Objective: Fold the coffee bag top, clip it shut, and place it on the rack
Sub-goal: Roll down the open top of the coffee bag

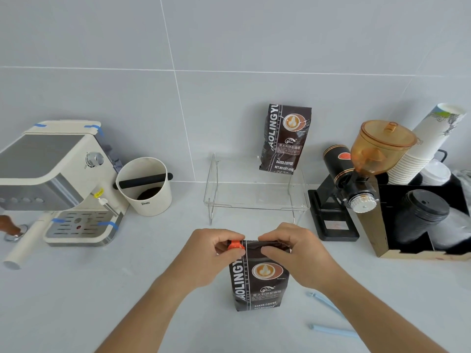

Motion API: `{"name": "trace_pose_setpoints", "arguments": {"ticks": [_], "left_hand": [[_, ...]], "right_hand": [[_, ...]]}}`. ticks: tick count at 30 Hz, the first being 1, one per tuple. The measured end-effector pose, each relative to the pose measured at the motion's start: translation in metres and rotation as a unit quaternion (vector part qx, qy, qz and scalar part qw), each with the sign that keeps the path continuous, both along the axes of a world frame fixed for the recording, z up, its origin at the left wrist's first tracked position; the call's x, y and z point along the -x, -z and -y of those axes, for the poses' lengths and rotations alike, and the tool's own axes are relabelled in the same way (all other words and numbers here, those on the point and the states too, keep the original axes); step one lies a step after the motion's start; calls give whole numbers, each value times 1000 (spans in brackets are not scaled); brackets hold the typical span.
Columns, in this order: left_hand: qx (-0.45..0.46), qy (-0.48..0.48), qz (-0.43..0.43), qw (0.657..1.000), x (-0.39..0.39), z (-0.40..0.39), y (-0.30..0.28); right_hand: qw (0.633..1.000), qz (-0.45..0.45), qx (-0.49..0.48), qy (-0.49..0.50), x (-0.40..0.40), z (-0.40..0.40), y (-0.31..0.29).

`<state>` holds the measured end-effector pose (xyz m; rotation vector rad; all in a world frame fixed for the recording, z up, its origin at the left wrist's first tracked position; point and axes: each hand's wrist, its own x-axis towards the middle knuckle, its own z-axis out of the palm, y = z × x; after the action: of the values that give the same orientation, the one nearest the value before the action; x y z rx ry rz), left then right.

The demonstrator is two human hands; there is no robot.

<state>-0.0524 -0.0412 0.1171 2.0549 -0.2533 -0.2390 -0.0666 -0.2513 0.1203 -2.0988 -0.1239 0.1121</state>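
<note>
A dark brown coffee bag (258,278) stands upright on the counter in front of me, its top folded down. My left hand (211,253) pinches an orange clip (235,245) at the left end of the folded top. At the right side of the fold, my right hand (295,253) holds the bag's top between thumb and fingers. Behind the bag stands a clear acrylic rack (254,197). A second, identical coffee bag (284,138) stands on the rack's right rear, leaning against the wall.
An espresso machine (56,179) and a cream knock box (144,187) stand at the left. At the right are a black coffee grinder (341,194), stacked paper cups (423,146) and a box of black lids (423,215). Two light-blue clips (328,317) lie on the counter near my right forearm.
</note>
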Motion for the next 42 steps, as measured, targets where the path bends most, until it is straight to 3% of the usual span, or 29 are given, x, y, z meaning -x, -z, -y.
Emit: {"name": "trace_pose_setpoints", "arguments": {"ticks": [10,14,17,22,27,31,35,39,42], "left_hand": [[23,44,-17,999,-2,-5,9],[141,-8,-73,987,2,-4,18],[215,-79,-85,970,5,-2,25],[216,-93,-86,968,7,6,25],[218,-102,-154,958,10,14,20],[191,-67,-181,962,12,7,22],[110,-42,-149,982,13,7,28],[88,-25,-124,988,14,8,28],[15,13,-90,996,11,5,28]], "right_hand": [[999,-3,-29,-20,2,7,3],[985,-64,-155,46,3,3,4],[972,-54,-208,99,1,1,5],[985,-40,-149,75,-2,-3,8],[986,-82,-125,75,-5,0,11],[993,-89,-73,6,-2,9,10],[997,-41,34,-51,-2,14,10],[996,-32,56,-54,-3,15,10],[993,-36,79,-74,-3,16,9]]}}
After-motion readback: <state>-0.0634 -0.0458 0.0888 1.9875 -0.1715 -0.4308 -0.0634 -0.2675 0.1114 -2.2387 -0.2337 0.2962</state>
